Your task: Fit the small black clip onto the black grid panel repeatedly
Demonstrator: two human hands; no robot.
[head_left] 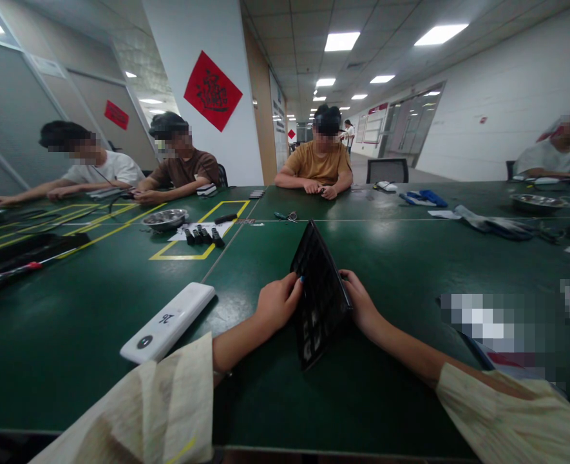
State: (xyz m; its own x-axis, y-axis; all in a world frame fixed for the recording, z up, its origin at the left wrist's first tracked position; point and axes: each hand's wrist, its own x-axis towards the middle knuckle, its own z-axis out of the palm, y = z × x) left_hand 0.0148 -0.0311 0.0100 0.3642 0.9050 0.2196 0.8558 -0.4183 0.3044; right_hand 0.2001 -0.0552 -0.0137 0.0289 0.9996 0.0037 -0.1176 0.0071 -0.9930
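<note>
A thin black rectangular panel (319,293) stands tilted on edge above the green table, straight in front of me. Rows of paler shapes show on its left-facing side, too dark to make out. My left hand (277,301) is closed at the panel's left side, the thumb against that face. A tiny blue spot (302,279) shows at the fingertips; what it is I cannot tell. From the right, my right hand (361,303) grips the panel's other edge, its fingers partly hidden behind it. A white power bank (169,322) lies left of my left forearm.
On the green table (246,393), a metal bowl (165,219) and several black parts (202,235) lie by a yellow tape outline. Pliers (285,216) rest farther back. Gloves (492,222) and a blurred packet (497,335) are to the right. Several people sit around the table.
</note>
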